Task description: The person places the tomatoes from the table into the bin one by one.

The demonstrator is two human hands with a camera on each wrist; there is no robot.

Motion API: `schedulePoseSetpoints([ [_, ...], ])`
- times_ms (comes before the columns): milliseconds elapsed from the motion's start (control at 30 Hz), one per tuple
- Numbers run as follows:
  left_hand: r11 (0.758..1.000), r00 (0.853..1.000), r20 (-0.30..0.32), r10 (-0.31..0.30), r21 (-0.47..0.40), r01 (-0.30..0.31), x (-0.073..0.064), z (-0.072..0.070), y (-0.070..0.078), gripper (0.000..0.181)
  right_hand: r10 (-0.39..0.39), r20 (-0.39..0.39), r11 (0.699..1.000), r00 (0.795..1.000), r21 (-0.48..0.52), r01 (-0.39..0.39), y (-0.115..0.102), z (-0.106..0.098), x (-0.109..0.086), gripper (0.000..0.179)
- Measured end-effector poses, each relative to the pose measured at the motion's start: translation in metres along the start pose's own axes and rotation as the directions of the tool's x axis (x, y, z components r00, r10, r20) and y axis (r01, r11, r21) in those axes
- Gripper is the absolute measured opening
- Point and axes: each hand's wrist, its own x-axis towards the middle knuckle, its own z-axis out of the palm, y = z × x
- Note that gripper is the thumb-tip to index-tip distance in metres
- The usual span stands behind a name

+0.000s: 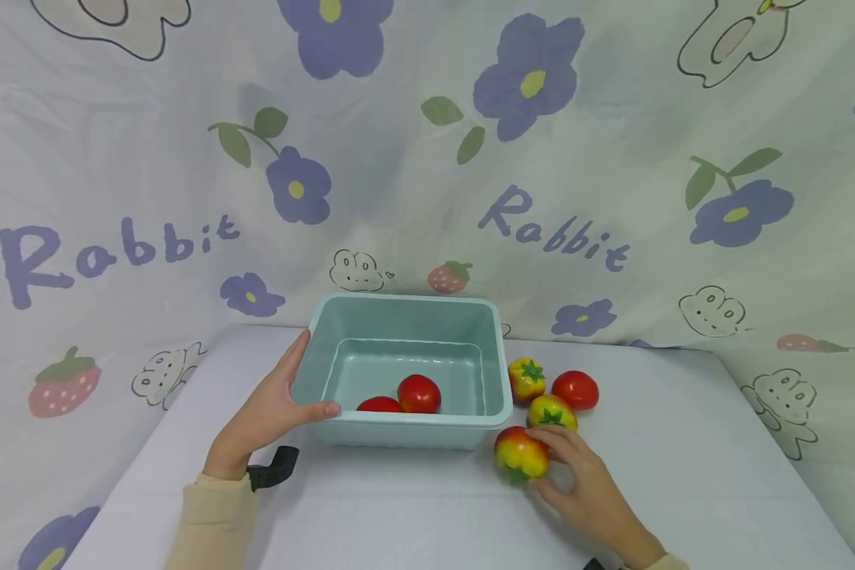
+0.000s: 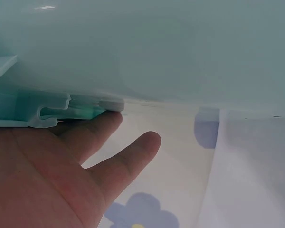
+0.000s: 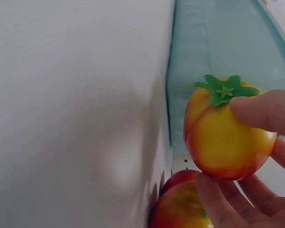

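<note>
A pale blue-green plastic bin stands at the middle of the table with two red tomatoes inside, one whole tomato and one partly hidden behind the near rim. My left hand holds the bin's left side, thumb over the near left corner and fingers along the outer wall. Just right of the bin, my right hand grips a yellow-and-red tomato between thumb and fingers. Its green leafy top shows beside the thumb in the right wrist view.
Beyond the right hand, a yellow tomato, another yellow-red tomato and a red tomato sit close together by the bin's right side. A white cloth covers the table, and a patterned curtain hangs behind it.
</note>
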Motion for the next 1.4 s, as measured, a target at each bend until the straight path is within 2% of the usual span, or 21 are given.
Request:
schedulePoseSetpoints([
  [167,1.000,1.000,0.002,0.004,0.000,-0.004,0.000,0.000,0.000,0.121,-0.053,-0.050,0.998,0.997,0.020,0.054,-0.001,-0.005,-0.001,0.074],
  [433,1.000,1.000,0.003,-0.005,0.005,0.005,0.000,0.000,0.001,0.121,-0.048,-0.090,0.998,0.995,0.040,0.052,-0.005,-0.013,-0.002,0.071],
  [667,1.000,1.000,0.005,-0.014,0.006,0.014,0.001,0.000,0.001,0.122,-0.093,-0.138,0.994,0.986,0.046,0.100,-0.007,-0.023,-0.003,0.069],
  [1133,1.000,1.000,0.005,-0.024,0.011,0.024,0.000,-0.001,0.000,0.122,-0.160,-0.174,0.980,0.972,0.089,0.178,-0.013,-0.038,0.002,0.074],
  [1267,0.999,0.999,0.003,-0.032,0.008,0.032,0.000,-0.001,0.001,0.122,-0.152,-0.180,0.977,0.972,0.119,0.175,-0.017,-0.043,0.005,0.074],
  [1400,0.999,0.999,0.003,-0.040,0.002,0.040,0.000,-0.001,0.001,0.122,-0.187,-0.209,0.969,0.960,0.121,0.215,-0.021,-0.045,0.009,0.073],
])
